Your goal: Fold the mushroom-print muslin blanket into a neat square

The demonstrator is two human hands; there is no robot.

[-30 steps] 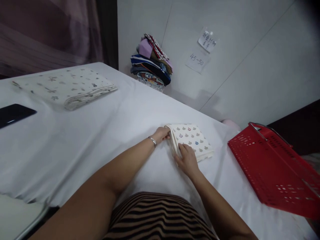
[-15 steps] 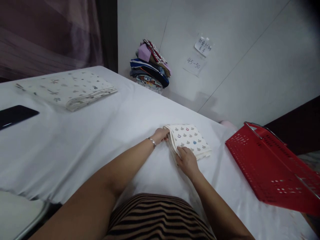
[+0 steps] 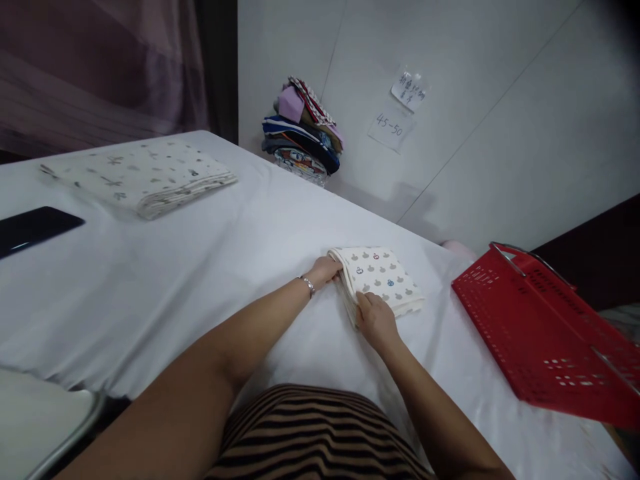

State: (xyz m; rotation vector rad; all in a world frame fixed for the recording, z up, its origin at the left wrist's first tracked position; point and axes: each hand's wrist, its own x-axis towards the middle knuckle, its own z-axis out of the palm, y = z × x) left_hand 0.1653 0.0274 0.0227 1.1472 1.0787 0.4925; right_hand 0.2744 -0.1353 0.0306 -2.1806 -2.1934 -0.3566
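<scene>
A small folded white cloth printed with grey, red and blue shapes lies on the white table in front of me. My left hand, with a bracelet at the wrist, pinches the cloth's far left corner, fingers closed on its edge. At the near left edge of the cloth my right hand curls its fingers around the folded layers. Both hands hold the same cloth flat on the table.
A larger folded patterned cloth lies at the far left, a black phone beside it. A stack of colourful fabrics leans against the white wall. A red plastic basket sits tilted at the right.
Both hands stay on the folded cloth with almost no movement. The view has shifted slightly.
</scene>
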